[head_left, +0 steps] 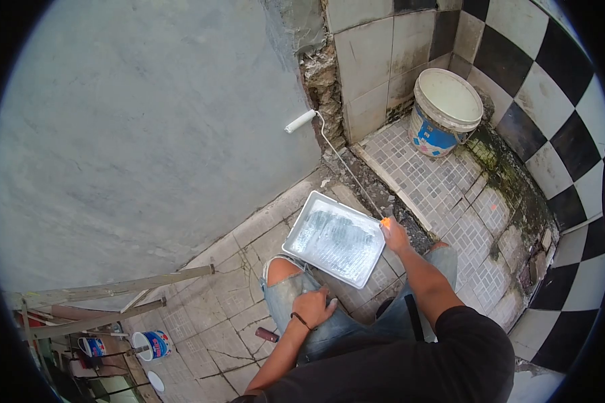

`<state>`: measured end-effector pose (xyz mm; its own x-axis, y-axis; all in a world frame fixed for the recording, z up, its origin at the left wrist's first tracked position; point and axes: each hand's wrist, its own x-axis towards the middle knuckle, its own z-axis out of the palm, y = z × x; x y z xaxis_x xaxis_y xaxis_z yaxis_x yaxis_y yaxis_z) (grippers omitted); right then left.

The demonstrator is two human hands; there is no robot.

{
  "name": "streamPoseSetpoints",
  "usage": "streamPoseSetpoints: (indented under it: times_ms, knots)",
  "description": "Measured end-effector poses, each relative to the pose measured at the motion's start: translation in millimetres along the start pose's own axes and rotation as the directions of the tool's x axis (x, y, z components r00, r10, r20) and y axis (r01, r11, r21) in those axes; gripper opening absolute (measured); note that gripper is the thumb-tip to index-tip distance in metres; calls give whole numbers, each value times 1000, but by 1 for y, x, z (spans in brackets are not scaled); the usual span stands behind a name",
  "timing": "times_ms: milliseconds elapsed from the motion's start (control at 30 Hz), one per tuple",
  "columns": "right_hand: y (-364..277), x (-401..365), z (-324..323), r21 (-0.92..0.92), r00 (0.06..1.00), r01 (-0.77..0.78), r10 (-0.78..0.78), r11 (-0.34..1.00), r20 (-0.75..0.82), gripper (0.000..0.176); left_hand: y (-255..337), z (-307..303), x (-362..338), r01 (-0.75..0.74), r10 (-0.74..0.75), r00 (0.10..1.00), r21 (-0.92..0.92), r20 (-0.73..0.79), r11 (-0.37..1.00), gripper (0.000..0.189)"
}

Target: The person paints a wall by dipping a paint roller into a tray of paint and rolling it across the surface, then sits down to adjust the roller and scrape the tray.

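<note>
A paint roller is held in my right hand [395, 235], whose fingers are wrapped round its orange handle [386, 223]. The long thin rod of the roller runs up and left to a white roller sleeve [300, 121], seen against the grey wall near its broken edge; whether it touches cannot be told. Between my knees and the wall lies a paint tray [336, 238], its ribbed bed coated with white paint. My left hand [312, 307] rests on my left thigh with the fingers lying loosely and nothing in it.
A large white and blue bucket [444, 114] stands in the tiled corner at right. Wooden planks [114, 290] lean at lower left, near a paint can [152, 345] and a round white lid [156, 381]. A small dark red object [267, 334] lies by my left leg. Broken rubble edges the raised floor.
</note>
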<state>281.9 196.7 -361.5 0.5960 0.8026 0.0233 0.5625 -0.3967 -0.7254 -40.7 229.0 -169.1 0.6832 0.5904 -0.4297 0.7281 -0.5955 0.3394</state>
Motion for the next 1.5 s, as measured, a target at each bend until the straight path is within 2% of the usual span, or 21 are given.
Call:
streamPoseSetpoints:
  times_ms: [133, 200, 333, 467, 567, 767, 900, 1200, 1267, 1300, 1367, 1433, 1467, 1500]
  knots:
    - [-29, 7, -9, 13, 999, -26, 25, 1000, 36, 37, -1, 4, 1, -15, 15, 999, 3, -29, 1000, 39]
    - [-45, 15, -7, 122, 999, 32, -36, 992, 33, 36, -1, 7, 2, -17, 17, 1000, 2, -21, 1000, 39]
    - [-62, 26, -6, 132, 998, -10, 1, 991, 67, 36, -9, 15, 5, -50, 50, 995, -7, -83, 999, 40]
    - [-29, 23, -6, 114, 998, 5, -12, 993, 59, 37, -5, 11, 2, -39, 39, 996, -2, -78, 999, 40]
    - [-9, 12, -13, -30, 983, -98, 101, 995, 153, 39, -5, 10, 1, -32, 32, 997, 2, -77, 999, 40]
    - [38, -11, 10, -82, 966, -147, 161, 986, 204, 42, -3, 13, 3, -67, 65, 995, -34, -79, 997, 40]
    - [21, -16, -12, -123, 975, -105, 127, 987, 185, 44, -1, 15, 5, -88, 86, 993, -29, -85, 996, 40]
    - [7, -24, -28, -100, 983, -53, 69, 994, 171, 39, 12, 13, 13, -108, 108, 994, -14, 11, 994, 40]
    - [-9, -34, -32, -72, 978, -70, 83, 995, 191, 41, 11, 13, 23, -203, 207, 978, -95, 28, 974, 44]
    - [-17, -39, -37, -41, 973, -87, 94, 995, 213, 42, 11, 15, 33, -203, 206, 978, -102, 21, 974, 44]
    - [-22, -44, -49, -52, 969, -16, 29, 999, 247, 39, 17, 29, 67, -235, 239, 971, -311, -24, 921, 50]
    - [-38, -46, -70, -62, 954, 57, -37, 996, 297, 35, 32, 35, 110, -157, 190, 982, -496, 17, 854, 60]
    - [-59, -45, -90, 51, 908, -72, 44, 996, 416, 32, 34, 59, 141, -226, 214, 973, -579, -90, 783, 58]
    - [-83, -40, -114, 145, 838, -216, 107, 966, 536, 30, 45, 61, 168, -128, 230, 973, -761, 28, 636, 54]
